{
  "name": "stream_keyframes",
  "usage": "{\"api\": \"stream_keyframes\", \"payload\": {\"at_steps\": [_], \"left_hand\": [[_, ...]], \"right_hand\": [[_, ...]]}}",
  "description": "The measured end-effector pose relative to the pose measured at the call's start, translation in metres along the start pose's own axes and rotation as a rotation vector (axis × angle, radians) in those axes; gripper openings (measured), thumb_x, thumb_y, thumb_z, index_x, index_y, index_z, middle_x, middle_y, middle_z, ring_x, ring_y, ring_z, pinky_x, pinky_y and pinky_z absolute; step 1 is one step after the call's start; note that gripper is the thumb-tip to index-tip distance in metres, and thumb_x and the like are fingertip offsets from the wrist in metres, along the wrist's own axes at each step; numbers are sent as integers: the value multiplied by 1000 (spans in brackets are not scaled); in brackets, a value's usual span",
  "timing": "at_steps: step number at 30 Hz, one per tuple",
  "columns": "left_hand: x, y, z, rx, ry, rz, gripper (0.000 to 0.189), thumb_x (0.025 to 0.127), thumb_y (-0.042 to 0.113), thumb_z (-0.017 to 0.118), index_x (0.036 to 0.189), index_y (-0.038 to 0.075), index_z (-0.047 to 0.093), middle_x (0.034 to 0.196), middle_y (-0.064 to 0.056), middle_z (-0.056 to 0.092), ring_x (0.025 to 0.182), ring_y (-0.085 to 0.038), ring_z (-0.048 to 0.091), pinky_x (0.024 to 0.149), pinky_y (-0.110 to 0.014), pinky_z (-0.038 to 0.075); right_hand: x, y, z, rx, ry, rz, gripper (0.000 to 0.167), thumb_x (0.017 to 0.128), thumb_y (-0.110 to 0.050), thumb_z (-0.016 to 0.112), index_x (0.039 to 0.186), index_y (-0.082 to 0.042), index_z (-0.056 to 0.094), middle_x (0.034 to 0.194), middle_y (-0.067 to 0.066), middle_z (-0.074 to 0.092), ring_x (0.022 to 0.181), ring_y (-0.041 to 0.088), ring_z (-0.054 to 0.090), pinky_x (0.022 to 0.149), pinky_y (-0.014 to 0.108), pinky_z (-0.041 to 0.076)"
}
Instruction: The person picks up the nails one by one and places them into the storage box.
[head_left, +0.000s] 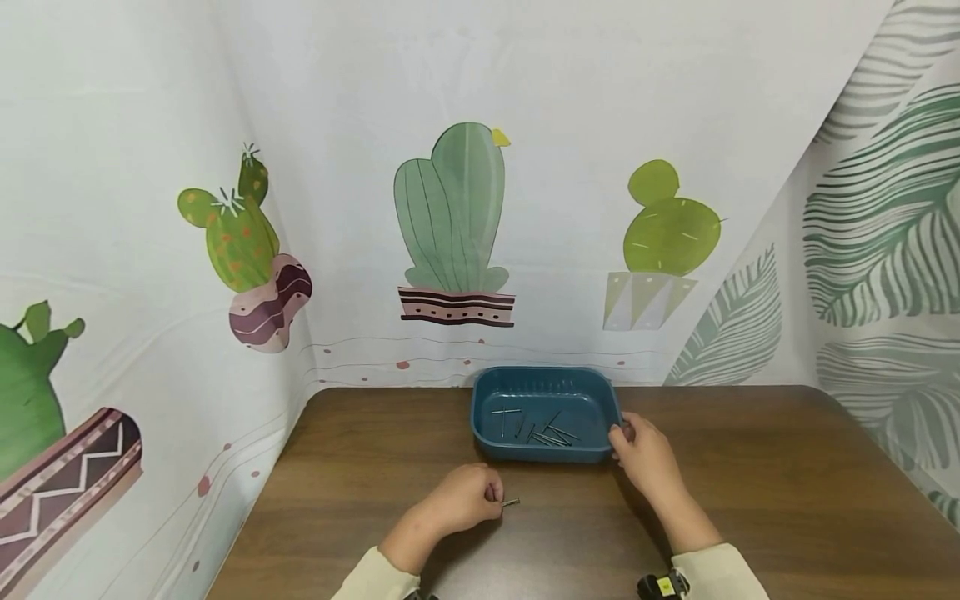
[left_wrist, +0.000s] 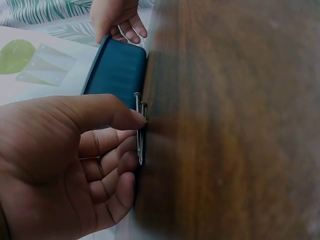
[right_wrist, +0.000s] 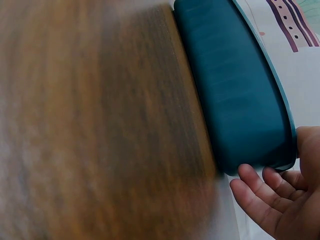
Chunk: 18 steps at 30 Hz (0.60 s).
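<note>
My left hand [head_left: 467,498] is low over the table, in front of the blue plastic basin [head_left: 543,454]. In the left wrist view its thumb and fingertips pinch two metal nails [left_wrist: 138,105], heads up and points down, lying side by side. The right hand [head_left: 651,458] holds the basin's right end, with the thumb at the rim and the fingers on the outer side. Several loose nails [head_left: 553,437] lie scattered on the basin floor, some crossing each other.
The basin stands on a brown wooden table [head_left: 360,467], close to its far edge. Behind it hangs a white cloth [head_left: 562,233] printed with cacti, and leaf-patterned cloth [head_left: 885,208] is at the right.
</note>
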<state>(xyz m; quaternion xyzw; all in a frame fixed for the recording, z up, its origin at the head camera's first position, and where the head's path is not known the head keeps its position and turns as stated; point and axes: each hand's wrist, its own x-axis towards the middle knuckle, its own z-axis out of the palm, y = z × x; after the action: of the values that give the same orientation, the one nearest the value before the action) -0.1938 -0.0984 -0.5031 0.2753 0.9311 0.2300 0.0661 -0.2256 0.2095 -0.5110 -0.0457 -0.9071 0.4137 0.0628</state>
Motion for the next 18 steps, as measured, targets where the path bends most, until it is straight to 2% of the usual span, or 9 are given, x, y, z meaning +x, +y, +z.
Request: {"api": "stream_keyframes", "payload": {"at_steps": [3, 18], "left_hand": [[1, -2, 1, -19, -6, -5, 12, 77, 13, 76, 74, 19, 67, 67, 15, 55, 72, 1, 48, 67, -17, 42], [0, -4, 2, -30, -3, -6, 12, 79, 13, 76, 76, 20, 66, 71, 14, 57, 71, 2, 49, 67, -17, 42]], "right_hand": [[0, 0, 0, 4, -2, 0, 44, 99, -18, 53, 133, 9, 55, 96, 18, 66, 72, 17, 67, 62, 31, 58], [1, 1, 1, 5, -2, 2, 43, 99, -18, 52, 133, 10, 54, 97, 19, 65, 72, 17, 67, 63, 32, 59]]}}
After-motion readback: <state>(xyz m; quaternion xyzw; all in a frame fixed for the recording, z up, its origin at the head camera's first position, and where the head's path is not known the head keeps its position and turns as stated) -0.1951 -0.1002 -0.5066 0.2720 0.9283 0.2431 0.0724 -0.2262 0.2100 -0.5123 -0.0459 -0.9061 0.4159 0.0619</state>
